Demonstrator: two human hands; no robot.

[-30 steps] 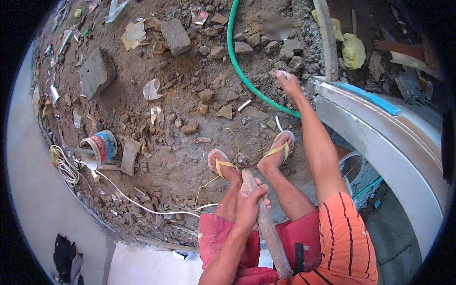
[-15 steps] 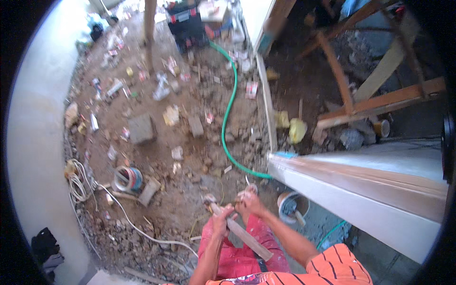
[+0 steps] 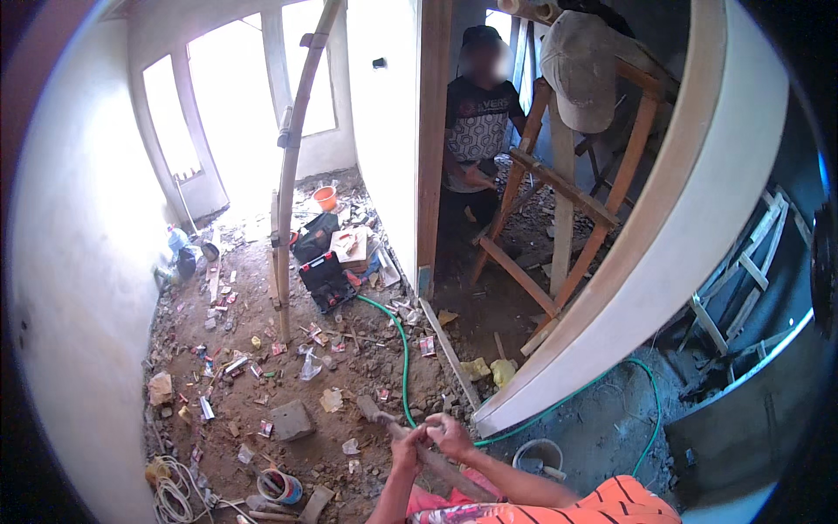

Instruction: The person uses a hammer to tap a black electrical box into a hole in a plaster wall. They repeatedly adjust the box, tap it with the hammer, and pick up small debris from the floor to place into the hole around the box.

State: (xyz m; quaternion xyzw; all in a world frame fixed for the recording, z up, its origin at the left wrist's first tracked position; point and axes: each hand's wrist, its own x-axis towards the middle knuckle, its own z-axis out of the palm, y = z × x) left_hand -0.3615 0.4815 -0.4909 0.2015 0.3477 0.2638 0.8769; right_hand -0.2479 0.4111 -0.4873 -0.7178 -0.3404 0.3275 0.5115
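My left hand (image 3: 407, 449) is wrapped round a long, worn wooden-looking bar (image 3: 456, 477). The bar slants across my lap, and its wider far end sticks out beyond the hand over the dirt floor; what kind of tool it is I cannot tell. My right hand (image 3: 450, 437) is closed just beside the left, above the bar, its fingers curled in. Whether something small is pinched in it is hidden. To the right of my forearm stands a bucket (image 3: 539, 458).
A green hose (image 3: 404, 349) runs over rubble past a grey block (image 3: 292, 421). A white-edged wall (image 3: 611, 297) rises at right. Beyond the doorway, a person (image 3: 482, 122) stands by a wooden frame (image 3: 559, 188) with a cap (image 3: 579, 70) on it. Coiled cable (image 3: 179, 491) lies lower left.
My view has tilted up, bringing the person, the cap and the far windows into sight. My hands stay close together, the left still on the bar, which now points out over the floor.
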